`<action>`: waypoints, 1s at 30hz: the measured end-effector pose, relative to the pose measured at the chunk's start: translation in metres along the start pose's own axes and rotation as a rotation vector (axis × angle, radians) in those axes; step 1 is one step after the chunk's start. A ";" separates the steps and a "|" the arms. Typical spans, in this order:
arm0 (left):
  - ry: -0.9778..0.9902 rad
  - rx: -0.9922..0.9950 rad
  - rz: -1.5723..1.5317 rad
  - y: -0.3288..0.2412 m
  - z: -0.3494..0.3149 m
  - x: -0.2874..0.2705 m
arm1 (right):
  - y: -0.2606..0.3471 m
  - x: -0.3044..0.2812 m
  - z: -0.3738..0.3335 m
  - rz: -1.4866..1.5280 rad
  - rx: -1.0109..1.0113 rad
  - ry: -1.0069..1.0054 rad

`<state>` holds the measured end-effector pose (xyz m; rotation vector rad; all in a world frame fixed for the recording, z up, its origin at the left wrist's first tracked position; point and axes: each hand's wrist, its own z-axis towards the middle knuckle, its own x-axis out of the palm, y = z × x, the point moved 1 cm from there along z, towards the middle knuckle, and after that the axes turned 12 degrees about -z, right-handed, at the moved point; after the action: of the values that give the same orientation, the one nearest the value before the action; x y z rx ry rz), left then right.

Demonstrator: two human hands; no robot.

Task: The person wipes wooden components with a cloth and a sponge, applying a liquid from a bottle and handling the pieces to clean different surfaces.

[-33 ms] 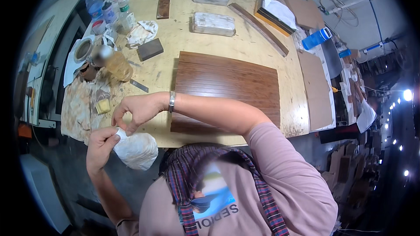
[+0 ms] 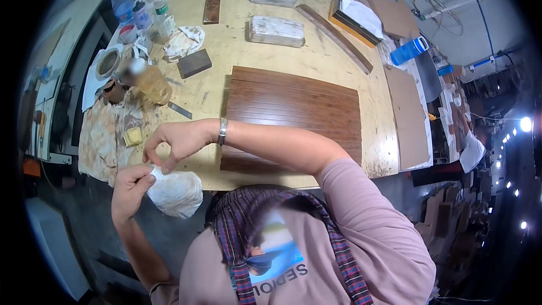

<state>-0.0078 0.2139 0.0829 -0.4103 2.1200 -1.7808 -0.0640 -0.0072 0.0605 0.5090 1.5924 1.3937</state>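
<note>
A bunched white cloth (image 2: 176, 193) hangs below my two hands, just off the table's near left edge. My left hand (image 2: 129, 187) pinches its top between thumb and fingers. Close above it, my right hand (image 2: 179, 138) is closed with its fingertips at the same gathered end. My right forearm passes over the near part of a brown slatted wooden panel (image 2: 296, 104) lying on the table. Just beyond my hands is a small yellow block (image 2: 132, 136). A plastic bottle of amber liquid (image 2: 152, 86) and a thin metal strip (image 2: 180, 110) are farther off.
A dark rectangular block (image 2: 195, 64) and a stained rag (image 2: 185, 43) lie farther back. Several bottles crowd the far left, including a clear blue one (image 2: 122, 4). Two wrapped blocks, the nearer one (image 2: 276, 31), and a long wooden strip (image 2: 334, 38) lie beyond the panel.
The hanging part of the white cloth has shifted very slightly to the left. Both hands keep their grip in the same place.
</note>
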 end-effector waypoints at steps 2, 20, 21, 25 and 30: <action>-0.012 -0.009 -0.062 0.006 -0.003 0.000 | 0.000 0.003 0.001 0.020 -0.092 -0.123; -0.302 0.054 -0.847 0.098 0.009 0.042 | -0.092 -0.013 -0.009 0.006 0.568 -0.195; -0.279 0.063 -0.798 0.098 0.010 0.040 | -0.106 -0.013 -0.017 0.162 0.614 -0.236; -0.293 0.098 -0.665 0.086 0.003 0.033 | -0.112 0.012 -0.026 0.476 0.828 -0.227; -0.332 0.100 -0.463 0.080 -0.002 0.025 | -0.096 0.040 -0.040 0.865 0.742 -0.178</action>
<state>-0.0308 0.2185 0.0029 -1.1578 1.7914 -1.8761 -0.0921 -0.0232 -0.0460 1.8759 1.7883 1.2160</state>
